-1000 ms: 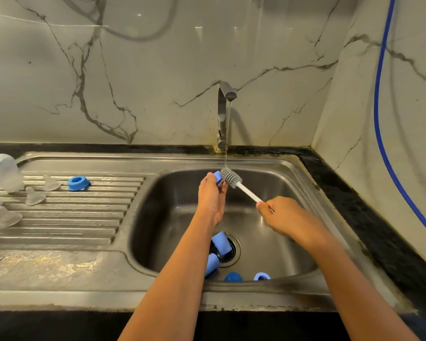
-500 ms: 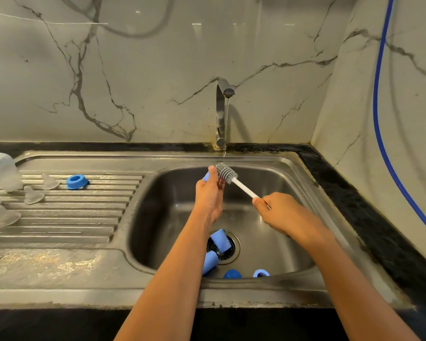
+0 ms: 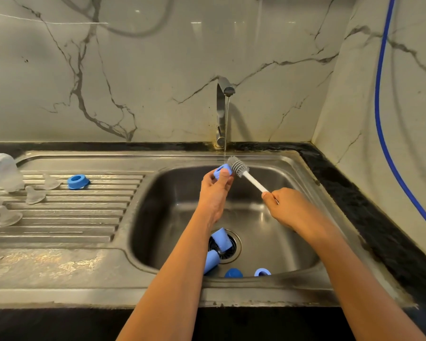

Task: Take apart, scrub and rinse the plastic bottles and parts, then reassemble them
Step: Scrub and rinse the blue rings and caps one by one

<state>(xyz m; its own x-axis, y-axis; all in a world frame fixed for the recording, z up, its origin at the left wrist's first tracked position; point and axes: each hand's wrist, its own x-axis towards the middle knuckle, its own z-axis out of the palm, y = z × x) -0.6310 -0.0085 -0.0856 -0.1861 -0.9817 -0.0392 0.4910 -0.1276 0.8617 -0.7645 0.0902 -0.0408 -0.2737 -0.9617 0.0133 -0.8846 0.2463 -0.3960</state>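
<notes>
Pinching a small blue plastic ring-shaped part (image 3: pixel 222 171) between thumb and fingertips, the left hand (image 3: pixel 214 193) is clamped on it just under the thin water stream (image 3: pixel 226 126) from the steel tap (image 3: pixel 223 112). The right hand (image 3: pixel 289 210) is closed around the white handle of a grey-bristled bottle brush (image 3: pixel 239 168), whose head touches the part's right edge.

Risks, as judged: the hold is by fingertips only, on wet plastic; a firm brush stroke could knock the part loose into the stainless steel sink basin (image 3: pixel 276 188). The open drain strainer (image 3: pixel 234 247) lies below, though it is partly covered by a blue plastic cup-shaped piece (image 3: pixel 221 238). Splash from the bristles is likely.

Condition of the part: blue, opaque, rounded; mostly hidden by fingers, so cleanliness cannot be judged.

Further blue pieces lie at the basin's near edge. On the ribbed draining board (image 3: pixel 84 217) sit a blue plastic collar (image 3: pixel 77 181) and several clear teats (image 3: pixel 35 194).
</notes>
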